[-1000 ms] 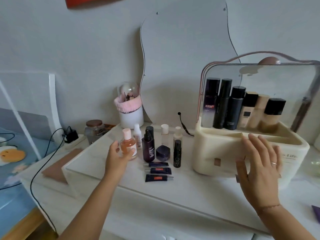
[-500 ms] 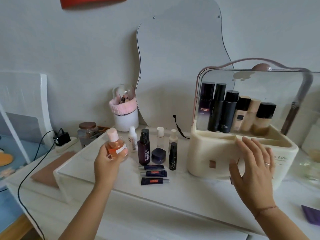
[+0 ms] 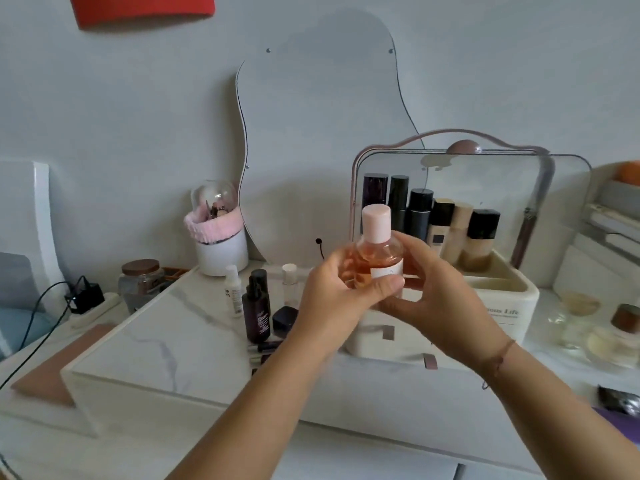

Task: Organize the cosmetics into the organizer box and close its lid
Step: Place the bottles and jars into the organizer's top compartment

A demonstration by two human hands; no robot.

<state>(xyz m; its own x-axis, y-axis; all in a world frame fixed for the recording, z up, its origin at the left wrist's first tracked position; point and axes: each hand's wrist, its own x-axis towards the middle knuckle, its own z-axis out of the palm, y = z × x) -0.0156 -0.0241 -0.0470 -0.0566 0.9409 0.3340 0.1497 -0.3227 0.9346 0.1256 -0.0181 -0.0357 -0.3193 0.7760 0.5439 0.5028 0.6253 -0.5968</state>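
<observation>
At about nine o'clock of centre, the cosmetics not yet packed wait on the marble top: a small white bottle [image 3: 233,295], a dark pump bottle [image 3: 257,308], a dark jar [image 3: 284,317] and some tubes [image 3: 262,347], partly hidden by the arm. At centre, the left hand [image 3: 337,303] grips the peach bottle [image 3: 374,258] around its lower body, upright and off the table, while the right hand [image 3: 433,292] cups it from three o'clock, fingers curled against its side. Just behind, toward two o'clock, stands the organizer box [image 3: 498,303] with its clear lid [image 3: 485,181] raised and a row of tall bottles [image 3: 419,220] at its back. The step in hand seems to be carrying this bottle to the box; next it likely needs lowering upright into a free compartment. A second ago the left hand was only reaching the bottle on the table, and the right hovered open before the box front.
</observation>
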